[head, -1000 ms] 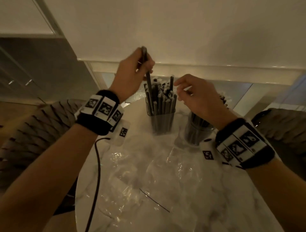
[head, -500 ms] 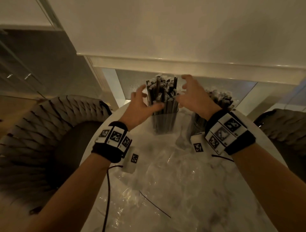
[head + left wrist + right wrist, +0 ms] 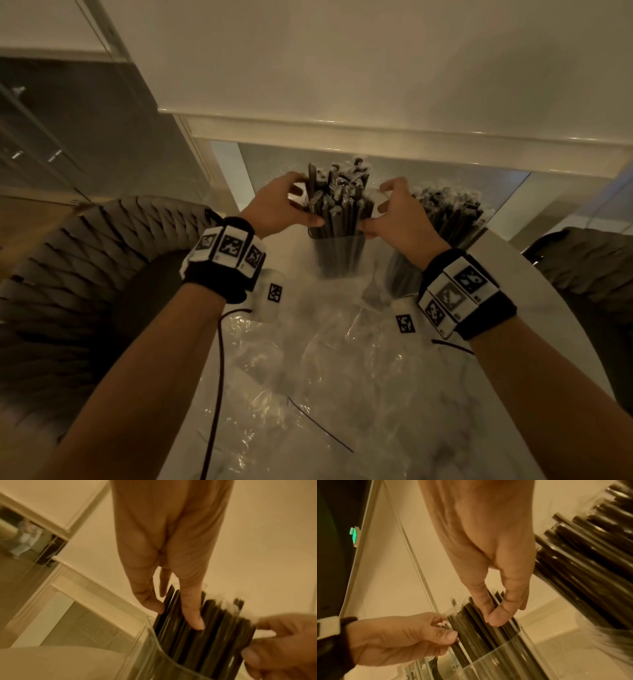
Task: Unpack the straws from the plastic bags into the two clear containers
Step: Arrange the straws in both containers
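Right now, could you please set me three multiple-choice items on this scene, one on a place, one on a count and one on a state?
1. Where do the empty plastic bags lie?
A. on the table, nearer the person than the containers
B. on the woven chair
C. inside a container

2. How many clear containers hold straws?
A. one
B. two
C. four

3. What are the two hands doing?
A. resting flat on the table
B. touching the black straws in the square container from both sides
C. lifting the round container

Answers:
1 A: the bags spread over the marble table in front of the containers.
2 B: the square container stands beside the round container, both filled.
3 B: the left hand and right hand flank that bundle, fingers on it.
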{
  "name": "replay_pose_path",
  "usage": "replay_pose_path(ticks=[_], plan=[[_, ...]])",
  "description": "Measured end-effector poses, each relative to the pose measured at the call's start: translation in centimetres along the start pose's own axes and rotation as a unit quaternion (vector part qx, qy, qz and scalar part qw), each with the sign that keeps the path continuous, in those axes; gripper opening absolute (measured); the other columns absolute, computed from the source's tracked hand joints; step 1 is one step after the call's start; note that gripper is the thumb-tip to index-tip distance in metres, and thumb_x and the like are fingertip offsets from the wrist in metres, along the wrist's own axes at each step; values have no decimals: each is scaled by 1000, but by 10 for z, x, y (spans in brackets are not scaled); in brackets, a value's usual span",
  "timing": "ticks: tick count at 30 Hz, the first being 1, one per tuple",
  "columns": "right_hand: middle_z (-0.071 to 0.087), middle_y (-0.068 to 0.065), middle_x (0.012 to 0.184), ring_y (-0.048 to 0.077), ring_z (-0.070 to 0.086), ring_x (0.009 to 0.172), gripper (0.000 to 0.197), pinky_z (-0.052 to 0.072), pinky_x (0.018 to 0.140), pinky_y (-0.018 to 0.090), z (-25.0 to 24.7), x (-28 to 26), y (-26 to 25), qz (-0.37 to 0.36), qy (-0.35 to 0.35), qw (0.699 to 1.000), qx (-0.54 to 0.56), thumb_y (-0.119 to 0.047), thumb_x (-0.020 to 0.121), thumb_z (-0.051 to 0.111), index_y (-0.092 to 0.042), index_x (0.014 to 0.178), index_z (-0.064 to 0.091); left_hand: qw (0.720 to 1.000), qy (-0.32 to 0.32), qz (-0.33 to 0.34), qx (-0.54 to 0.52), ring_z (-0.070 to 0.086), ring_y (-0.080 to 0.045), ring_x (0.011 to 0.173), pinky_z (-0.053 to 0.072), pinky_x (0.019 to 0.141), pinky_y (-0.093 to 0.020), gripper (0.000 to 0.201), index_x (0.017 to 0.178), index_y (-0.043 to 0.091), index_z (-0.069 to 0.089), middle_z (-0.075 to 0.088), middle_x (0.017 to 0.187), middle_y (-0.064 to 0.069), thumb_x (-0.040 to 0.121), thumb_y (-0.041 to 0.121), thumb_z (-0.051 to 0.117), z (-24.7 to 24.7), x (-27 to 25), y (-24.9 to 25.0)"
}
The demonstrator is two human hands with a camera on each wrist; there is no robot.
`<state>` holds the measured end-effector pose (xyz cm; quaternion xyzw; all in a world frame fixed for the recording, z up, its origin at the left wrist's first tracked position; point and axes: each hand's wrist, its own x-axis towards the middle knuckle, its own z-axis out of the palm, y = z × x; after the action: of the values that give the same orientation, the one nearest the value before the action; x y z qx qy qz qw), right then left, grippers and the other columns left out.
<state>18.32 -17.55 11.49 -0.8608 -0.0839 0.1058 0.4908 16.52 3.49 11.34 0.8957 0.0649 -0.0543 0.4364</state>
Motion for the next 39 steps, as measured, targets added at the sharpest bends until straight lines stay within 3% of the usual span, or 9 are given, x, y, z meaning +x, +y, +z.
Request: replay_pose_path(ticks=[4, 8, 14, 19, 22, 25, 29, 33, 39], plan=[[42, 5, 114, 9, 56, 67, 89, 57, 57, 25, 3, 5, -6, 22, -55, 998, 26, -1, 73, 76, -9, 144, 23, 999, 13, -25, 16, 59, -14, 90, 46, 69, -22, 75, 124, 16, 47, 57, 109, 2, 62, 37, 85, 12, -17, 1], [67, 16, 108, 14, 61, 67, 41, 55, 55, 22, 12, 7, -9, -40, -62, 997, -37, -11, 80, 72, -5, 118, 58, 998, 13, 34, 57, 55, -17, 109, 38, 82, -20, 70, 130, 11, 45, 59, 124, -4, 73, 33, 78, 30, -17, 13], [64, -1, 75, -5, 59, 45, 28, 41, 45, 2, -16, 13, -22, -60, -39, 996, -51, -12, 77, 75, -13, 97, 55, 998, 1, 54, 32, 66, -25, 96, 51, 90, -36, 36, 110, 10, 62, 68, 107, -12, 76, 2, 70, -3, -12, 29], [60, 7, 90, 20, 64, 72, 46, 46, 59, 19, -23, 13, -21, -35, 2, 999, 21, -8, 75, 75, -9, 110, 45, 960, 120, 66, -244, 68, -22, 86, 60, 76, -30, 36, 114, 4, 57, 66, 102, -13, 80, -2, 68, -3, -26, 26], [56, 4, 98, 14, 59, 76, 65, 46, 55, 15, -15, 11, -12, -3, -63, 998, -31, -13, 73, 79, -9, 123, 38, 963, 183, 38, -195, 66, -26, 78, 59, 71, -35, 20, 98, 10, 57, 64, 91, -7, 82, -2, 63, 15, -28, 6], [57, 8, 120, 21, 62, 98, 78, 51, 64, 16, 3, 9, -7, -20, -92, 995, -45, -24, 68, 84, -7, 130, 39, 991, 106, 42, -63, 63, -19, 74, 51, 64, -11, 18, 92, 13, 63, 66, 82, 1, 80, -1, 64, 34, -28, -7], [60, 9, 125, 23, 54, 116, 56, 39, 87, 22, 13, 14, -4, -51, -57, 994, -73, -24, 78, 75, -9, 127, 51, 995, 73, 65, 21, 62, -13, 80, 46, 70, -10, 25, 104, 10, 66, 70, 95, -5, 80, 7, 67, 47, -32, -5], [55, 6, 106, 17, 54, 87, 51, 38, 55, 1, 6, 21, 1, -25, -46, 998, -40, -9, 82, 68, -8, 126, 42, 975, 207, 23, -80, 59, -7, 71, 48, 64, -12, 22, 95, 13, 54, 61, 82, 4, 80, 10, 69, 44, -34, -9], [24, 18, 147, 34, 35, 129, 119, 45, 98, 45, 11, 25, 2, -7, -68, 997, -29, -5, 64, 81, -22, 148, -1, 976, 169, 61, -126, 51, -4, 104, 49, 80, -15, 70, 140, 22, 31, 41, 128, 2, 82, 15, 69, 28, -15, -4]])
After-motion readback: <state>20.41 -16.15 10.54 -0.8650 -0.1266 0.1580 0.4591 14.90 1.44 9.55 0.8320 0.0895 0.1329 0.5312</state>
